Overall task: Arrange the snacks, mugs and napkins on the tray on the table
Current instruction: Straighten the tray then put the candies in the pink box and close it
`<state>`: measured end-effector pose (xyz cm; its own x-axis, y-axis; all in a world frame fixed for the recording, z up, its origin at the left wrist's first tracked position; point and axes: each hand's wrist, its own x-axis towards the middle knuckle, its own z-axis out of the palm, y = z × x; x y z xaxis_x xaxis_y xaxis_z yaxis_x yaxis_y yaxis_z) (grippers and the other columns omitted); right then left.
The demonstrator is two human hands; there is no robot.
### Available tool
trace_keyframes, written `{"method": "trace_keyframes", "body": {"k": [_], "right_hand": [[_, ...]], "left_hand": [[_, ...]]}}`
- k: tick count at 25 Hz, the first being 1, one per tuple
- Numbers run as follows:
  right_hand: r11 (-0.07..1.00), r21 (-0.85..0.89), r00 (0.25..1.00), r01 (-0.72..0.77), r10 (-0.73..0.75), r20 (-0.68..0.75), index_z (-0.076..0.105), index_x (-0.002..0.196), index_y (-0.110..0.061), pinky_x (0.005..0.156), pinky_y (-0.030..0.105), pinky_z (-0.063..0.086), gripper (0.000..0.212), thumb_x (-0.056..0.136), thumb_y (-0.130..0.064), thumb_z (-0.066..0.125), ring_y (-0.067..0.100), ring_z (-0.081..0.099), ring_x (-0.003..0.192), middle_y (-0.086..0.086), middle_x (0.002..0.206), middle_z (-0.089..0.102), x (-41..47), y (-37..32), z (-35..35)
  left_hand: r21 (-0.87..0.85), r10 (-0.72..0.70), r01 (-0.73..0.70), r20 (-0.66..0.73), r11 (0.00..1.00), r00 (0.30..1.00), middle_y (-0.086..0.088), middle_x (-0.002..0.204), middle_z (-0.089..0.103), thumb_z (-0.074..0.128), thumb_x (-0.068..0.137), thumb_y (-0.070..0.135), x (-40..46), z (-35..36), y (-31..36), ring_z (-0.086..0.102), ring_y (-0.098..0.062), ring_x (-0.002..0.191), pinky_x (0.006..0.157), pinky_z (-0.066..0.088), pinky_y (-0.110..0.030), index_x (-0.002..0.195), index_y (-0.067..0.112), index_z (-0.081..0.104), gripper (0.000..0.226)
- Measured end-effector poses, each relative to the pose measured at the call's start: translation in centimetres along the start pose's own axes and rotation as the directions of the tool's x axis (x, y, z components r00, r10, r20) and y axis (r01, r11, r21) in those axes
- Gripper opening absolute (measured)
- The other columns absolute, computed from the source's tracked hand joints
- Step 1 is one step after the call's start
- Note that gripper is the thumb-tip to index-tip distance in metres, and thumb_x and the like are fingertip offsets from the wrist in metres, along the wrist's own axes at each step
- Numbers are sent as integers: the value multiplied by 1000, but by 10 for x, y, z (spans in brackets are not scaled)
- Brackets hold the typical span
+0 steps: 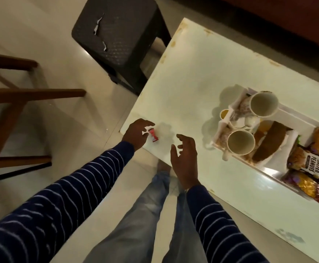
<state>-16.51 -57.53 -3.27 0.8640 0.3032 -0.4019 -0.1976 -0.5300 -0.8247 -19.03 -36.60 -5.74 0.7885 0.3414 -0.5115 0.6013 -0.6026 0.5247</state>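
The left hand (136, 132) curls over a small red packet (153, 135) at the table (183, 76) corner (grip unclear, likely a pickup). The right hand (184, 154) hovers spread beside it. Right of both, the tray (268, 170) already holds mugs (264, 107), napkins (269, 144) and snacks (310, 164).

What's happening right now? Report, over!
Left hand at small red packet, grip unclear. Right hand open, empty. Tray already loaded. Nothing blocking.
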Motion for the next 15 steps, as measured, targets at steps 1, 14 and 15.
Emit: {"method": "trace_keyframes", "body": {"k": [1,14,15], "right_hand": [[1000,-9,999,-14,15,35,51,132,-24,75,16,47,39,94,-22,61,9,59,96,-10,129,49,4,-1,9],[991,-86,989,-107,97,-110,51,131,-28,76,15,50,39,94,-18,60,-2,57,93,-13,125,50,-1,29,-51],[992,-70,989,-103,94,-118,51,131,-28,77,15,50,39,94,-18,60,-3,56,94,-14,124,50,-1,35,-54]], "left_hand": [[41,35,-36,34,999,999,10,115,55,67,83,-3,0,2,-5,59,-11,91,82,53,-26,120,29,64,49],[348,186,-253,213,903,959,6,117,55,63,93,21,20,21,-14,59,-18,100,71,46,-27,102,24,73,14],[344,199,-266,217,901,956,6,112,56,64,93,23,22,24,-11,60,-18,97,70,45,-26,100,23,73,12]]}}
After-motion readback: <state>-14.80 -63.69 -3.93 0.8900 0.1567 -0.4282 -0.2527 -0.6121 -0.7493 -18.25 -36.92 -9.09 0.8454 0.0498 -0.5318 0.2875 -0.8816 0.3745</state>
